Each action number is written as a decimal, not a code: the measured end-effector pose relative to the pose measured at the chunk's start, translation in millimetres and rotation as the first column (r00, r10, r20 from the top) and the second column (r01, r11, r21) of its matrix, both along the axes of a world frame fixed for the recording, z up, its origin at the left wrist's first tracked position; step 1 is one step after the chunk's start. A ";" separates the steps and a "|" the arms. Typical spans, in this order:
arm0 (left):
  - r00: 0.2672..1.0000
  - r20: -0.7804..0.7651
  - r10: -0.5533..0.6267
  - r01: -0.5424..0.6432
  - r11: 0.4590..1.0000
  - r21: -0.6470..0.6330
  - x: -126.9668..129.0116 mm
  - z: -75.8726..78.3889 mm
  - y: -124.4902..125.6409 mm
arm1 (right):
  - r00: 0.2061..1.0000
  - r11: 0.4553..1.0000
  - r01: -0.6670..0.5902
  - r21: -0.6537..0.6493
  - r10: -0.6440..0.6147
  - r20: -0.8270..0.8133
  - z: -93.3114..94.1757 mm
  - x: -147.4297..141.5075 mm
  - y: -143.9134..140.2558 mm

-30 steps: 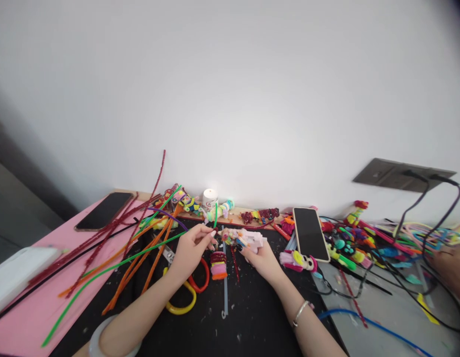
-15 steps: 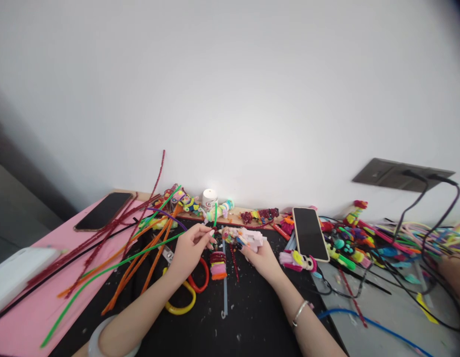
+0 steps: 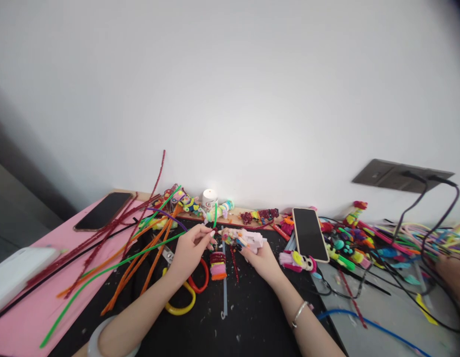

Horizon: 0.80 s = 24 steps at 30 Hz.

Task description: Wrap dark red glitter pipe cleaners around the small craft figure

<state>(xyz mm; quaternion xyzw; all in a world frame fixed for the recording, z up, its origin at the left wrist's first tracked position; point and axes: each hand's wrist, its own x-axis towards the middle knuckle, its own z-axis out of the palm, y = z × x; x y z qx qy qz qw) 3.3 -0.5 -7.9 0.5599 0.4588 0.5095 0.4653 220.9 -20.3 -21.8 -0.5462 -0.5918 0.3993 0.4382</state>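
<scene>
Above matting (image 3: 259,320), right grip (image 3: 262,260) clasps glue gun (image 3: 254,239) beside left grip (image 3: 193,245) pinching green stem (image 3: 215,216).

Just below the middle of the frame and slightly left of centre, a small white container (image 3: 210,199) is standing close to the wall (image 3: 230,99). Its side is carrying a short line of dark lettering (image 3: 210,205), which is facing the camera but appearing too small and blurred to read. No word, brand or number is showing legibly.
</scene>
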 end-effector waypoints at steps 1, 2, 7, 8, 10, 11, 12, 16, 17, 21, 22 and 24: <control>1.000 -0.005 -0.001 0.001 1.000 0.004 -0.1 0.0 -0.1 | 1.000 1.000 -0.006 -0.003 0.006 0.009 -0.2 -0.1 -0.2; 1.000 -0.009 -0.002 0.002 1.000 0.008 -0.3 0.0 -0.2 | 1.000 1.000 -0.009 -0.003 0.009 0.015 -0.1 -0.1 -0.3; 1.000 -0.011 0.006 -0.006 1.000 -0.001 -1.3 0.4 -0.3 | 1.000 1.000 0.006 -0.004 -0.006 0.020 3.5 -0.1 0.1; 1.000 -0.009 0.010 -0.010 1.000 -0.005 -1.6 0.3 -0.1 | 1.000 1.000 0.010 -0.001 -0.010 0.015 4.5 -0.2 0.2; 1.000 -0.007 0.014 -0.014 1.000 -0.011 -2.1 0.2 0.2 | 1.000 1.000 0.017 0.010 -0.017 0.006 6.3 -0.4 0.3; 1.000 -0.008 0.016 -0.017 1.000 -0.012 -2.3 0.2 0.3 | 1.000 1.000 0.021 0.017 -0.021 0.003 7.1 -0.5 0.4; 1.000 -0.009 0.019 -0.019 1.000 -0.011 -2.6 0.2 0.4 | 1.000 0.999 0.026 0.023 -0.026 0.003 7.7 -0.5 0.4; 0.999 -0.016 0.029 -0.029 1.000 -0.012 -3.1 1.0 0.3 | 0.999 0.999 0.038 0.035 -0.039 0.021 8.5 -0.1 0.7; 0.999 -0.018 0.029 -0.030 1.000 -0.011 -3.1 1.2 0.3 | 0.999 0.998 0.045 0.042 -0.046 0.026 8.4 0.1 0.9; 0.999 -0.021 0.033 -0.033 0.999 -0.017 -2.6 1.0 0.8 | 0.996 0.994 0.080 0.072 -0.083 0.035 7.2 1.0 0.9; 0.999 -0.019 0.034 -0.034 0.999 -0.019 -2.4 0.6 1.1 | 0.996 0.994 0.081 0.078 -0.084 0.034 6.8 1.0 0.7; 0.999 -0.013 0.032 -0.033 0.999 -0.021 -2.1 -0.6 1.6 | 0.997 0.993 0.068 0.092 -0.071 0.028 5.8 0.7 0.1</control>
